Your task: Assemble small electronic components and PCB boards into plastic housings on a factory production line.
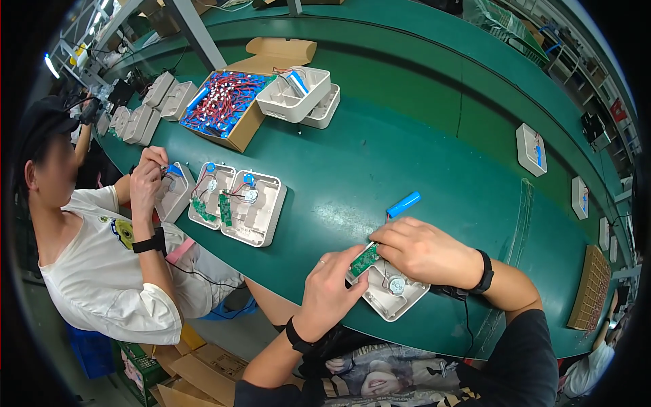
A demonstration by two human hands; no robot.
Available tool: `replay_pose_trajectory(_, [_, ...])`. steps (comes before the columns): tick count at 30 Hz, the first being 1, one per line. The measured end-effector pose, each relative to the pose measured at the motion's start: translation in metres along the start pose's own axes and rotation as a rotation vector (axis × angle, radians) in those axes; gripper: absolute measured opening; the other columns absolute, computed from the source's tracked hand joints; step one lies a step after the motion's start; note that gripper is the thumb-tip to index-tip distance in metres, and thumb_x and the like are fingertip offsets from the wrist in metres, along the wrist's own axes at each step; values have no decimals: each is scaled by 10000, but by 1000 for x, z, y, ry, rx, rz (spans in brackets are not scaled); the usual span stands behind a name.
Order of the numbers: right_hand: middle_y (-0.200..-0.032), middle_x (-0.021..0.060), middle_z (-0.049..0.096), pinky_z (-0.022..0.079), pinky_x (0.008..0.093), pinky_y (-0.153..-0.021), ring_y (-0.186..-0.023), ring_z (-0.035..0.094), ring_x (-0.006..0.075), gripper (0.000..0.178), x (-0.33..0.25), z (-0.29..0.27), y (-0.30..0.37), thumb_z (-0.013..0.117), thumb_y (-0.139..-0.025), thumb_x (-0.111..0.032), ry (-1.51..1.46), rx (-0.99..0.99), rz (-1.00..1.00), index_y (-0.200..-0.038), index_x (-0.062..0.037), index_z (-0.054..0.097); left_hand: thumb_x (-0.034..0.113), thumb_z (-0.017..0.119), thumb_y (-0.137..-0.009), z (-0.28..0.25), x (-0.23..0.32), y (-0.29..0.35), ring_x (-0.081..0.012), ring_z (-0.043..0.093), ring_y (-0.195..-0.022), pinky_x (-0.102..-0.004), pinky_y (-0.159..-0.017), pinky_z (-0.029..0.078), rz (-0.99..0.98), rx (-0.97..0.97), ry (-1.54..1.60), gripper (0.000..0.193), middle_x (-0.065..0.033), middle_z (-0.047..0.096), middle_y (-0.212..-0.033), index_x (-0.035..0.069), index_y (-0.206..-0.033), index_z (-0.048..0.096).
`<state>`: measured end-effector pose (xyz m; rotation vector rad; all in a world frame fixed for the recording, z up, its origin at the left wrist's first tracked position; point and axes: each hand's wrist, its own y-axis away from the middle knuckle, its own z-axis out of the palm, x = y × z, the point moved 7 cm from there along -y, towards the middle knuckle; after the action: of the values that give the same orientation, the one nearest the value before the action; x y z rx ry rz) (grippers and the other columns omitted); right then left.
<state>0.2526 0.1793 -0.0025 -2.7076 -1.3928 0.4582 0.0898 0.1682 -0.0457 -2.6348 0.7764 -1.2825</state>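
Observation:
A green circuit board (365, 260) is gripped by my left hand (332, 290) between thumb and fingers, over a white plastic housing (390, 311). Closed in a pinch at the board's upper right edge, my right hand (424, 252) hides whatever lies between its fingertips. A blue cylindrical battery (404, 204) rests on the table just beyond, and its red wire runs down toward those fingers. Inside the housing sits a round silver speaker (396, 285) with thin wires.
Two white housings (270, 216) with boards and wires stand left of me. A co-worker's hands (146, 176) work on another. A cardboard box (237, 138) of blue batteries and stacked housings (298, 112) stand farther back. More housings (531, 150) and a brown tray (588, 288) are at right.

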Motion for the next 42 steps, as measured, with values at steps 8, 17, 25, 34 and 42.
replay_pose_trajectory(8, [-1266,153,720,611,436,-931,-1095,732,335,223,19,-7,15,754,-901,-103,-207,99,112,-1096,2,732,48,863,-811,-7,0,5,-352,754,-971,-427,-826,613,-34,51,-17,474,-160,766,-1101,26,-1240,663])
replay_pose_trajectory(17, [-1306,152,704,590,438,-1018,-1199,700,323,215,4,-3,2,751,-894,-98,-56,60,27,-1080,8,736,56,863,-821,-3,2,0,-341,763,-978,-425,-823,620,-50,-28,22,465,-141,775,-1088,23,-1237,659])
replay_pose_trajectory(25, [-1319,160,697,575,438,-1048,-1227,691,318,222,6,3,-1,750,-883,-88,-158,-34,33,-1079,15,757,37,832,-823,-3,3,-4,-316,765,-958,-406,-779,636,90,4,20,360,-137,766,-1110,35,-1139,658])
replay_pose_trajectory(34, [-1308,160,709,577,428,-1039,-1198,706,331,211,13,13,5,741,-881,-61,-297,34,95,-1078,8,776,46,837,-828,-1,-1,-4,-309,775,-934,-392,-782,642,-4,-49,49,273,-117,778,-1145,36,-1059,691])
replay_pose_trajectory(42, [-1291,177,727,578,422,-1052,-1216,706,319,214,11,17,4,716,-870,-59,-219,-49,148,-1059,11,790,50,850,-819,0,7,-1,-290,787,-913,-374,-768,647,72,-19,-52,155,-113,792,-1164,33,-968,813])
